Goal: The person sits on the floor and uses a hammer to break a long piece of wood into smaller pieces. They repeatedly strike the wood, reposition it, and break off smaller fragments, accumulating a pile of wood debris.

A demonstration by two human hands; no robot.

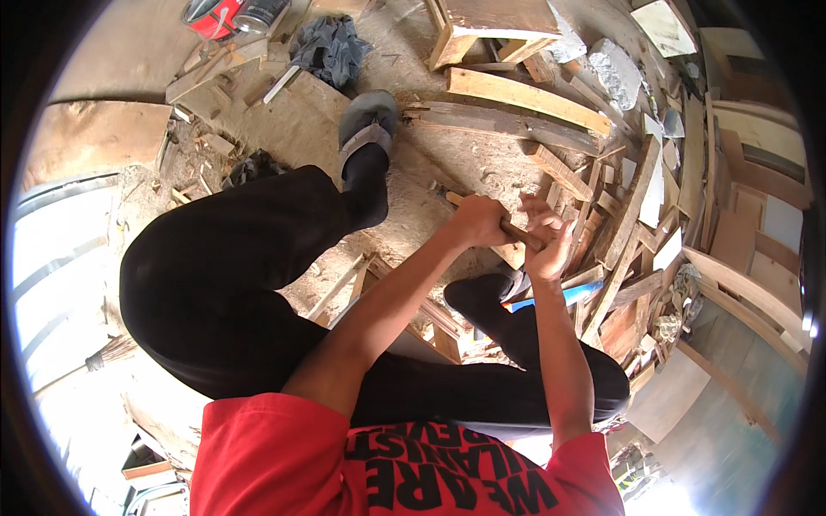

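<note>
My left hand (479,221) is closed around a stick-like tool with a brown wooden handle (521,235). One end of it reaches past my fist toward the upper left, where a small dark tip (438,188) shows; its exact kind is unclear. Beside the handle's other end is my right hand (548,234), its fingers apart and half curled, slightly blurred. The handle's end lies at or against that palm; I cannot tell how firmly they touch. Under my hands is a pale piece of wood (511,254), partly hidden.
Wood offcuts (559,172) and planks (527,96) lie heaped ahead and to the right. A wooden stool-like piece (495,21) stands at the top. A blue-handled tool (572,294) lies near my right forearm. Farther left are a black plastic bag (329,50) and a red can (209,19).
</note>
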